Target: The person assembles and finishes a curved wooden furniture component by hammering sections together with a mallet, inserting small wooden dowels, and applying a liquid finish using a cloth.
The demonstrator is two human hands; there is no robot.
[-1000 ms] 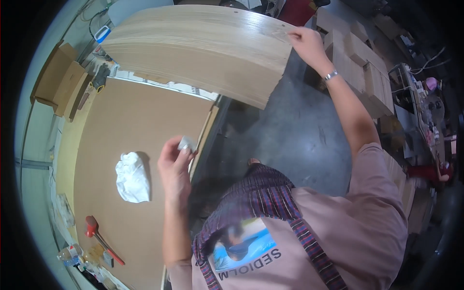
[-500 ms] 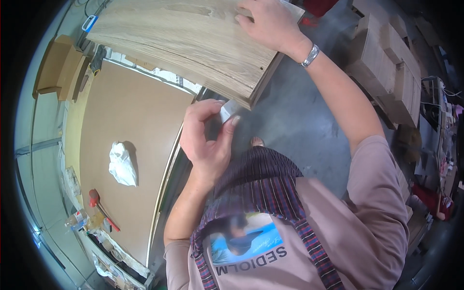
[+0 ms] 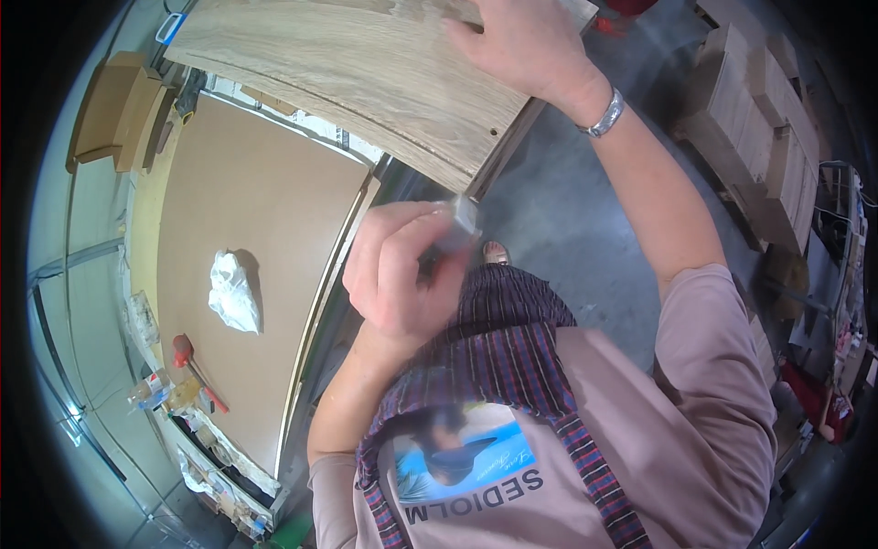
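Left hand (image 3: 402,270) has risen from the brown workbench (image 3: 265,229), clenched on a small grey block (image 3: 462,224), now at the panel's corner. Right hand (image 3: 526,46) stays pressed flat, ungripped, on the long pale oak-veneer panel (image 3: 347,64); edge work seems under way

The left hand (image 3: 402,270) is raised in front of the chest, fingers curled and pinched shut with the forearm bent upward. The right hand (image 3: 521,46) reaches farther out, above the left, palm down with fingers spread flat, arm extended.
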